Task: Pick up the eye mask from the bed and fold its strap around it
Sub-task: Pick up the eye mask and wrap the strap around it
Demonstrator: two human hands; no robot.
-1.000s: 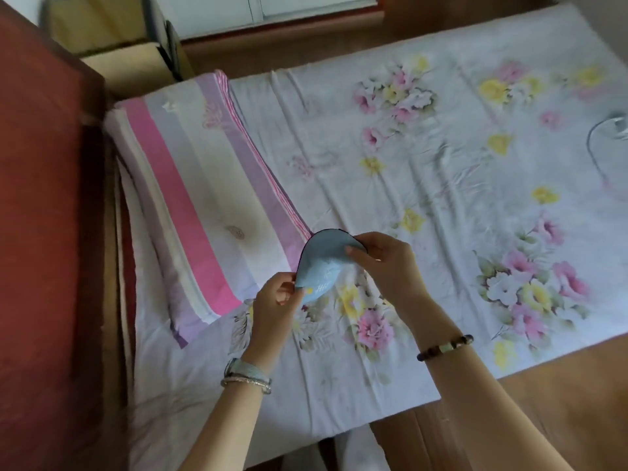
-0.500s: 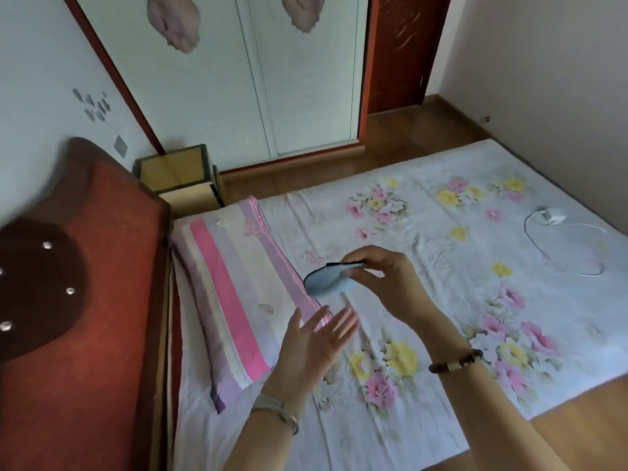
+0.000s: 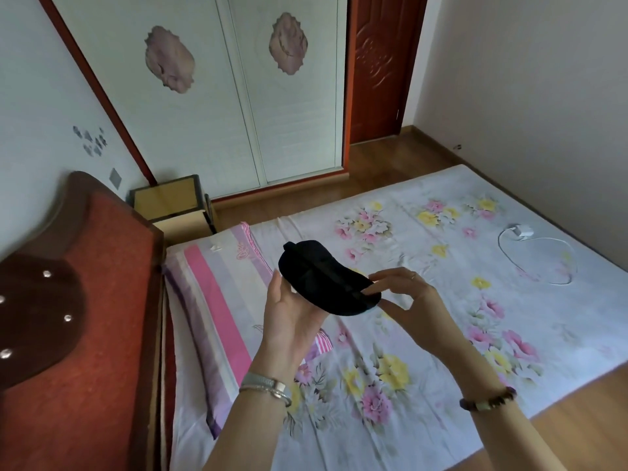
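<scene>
The eye mask (image 3: 323,277) shows its black side and is held flat in the air above the bed (image 3: 424,334), near the pillow. It rests on the upturned palm of my left hand (image 3: 292,314), which supports its left half from below. My right hand (image 3: 404,294) pinches the mask's right end between thumb and fingertips. A dark strap line runs lengthwise across the mask's top; I cannot tell how it is wrapped.
A pink and purple striped pillow (image 3: 217,300) lies at the bed's head by the red headboard (image 3: 85,317). A white charger with its cable (image 3: 537,256) lies on the sheet at the right. A bedside cabinet (image 3: 170,205) and wardrobe doors (image 3: 238,96) stand behind.
The mask has turned from its light blue side to its black side. My left hand, open beneath it before, now holds it on the palm. The view has tilted up.
</scene>
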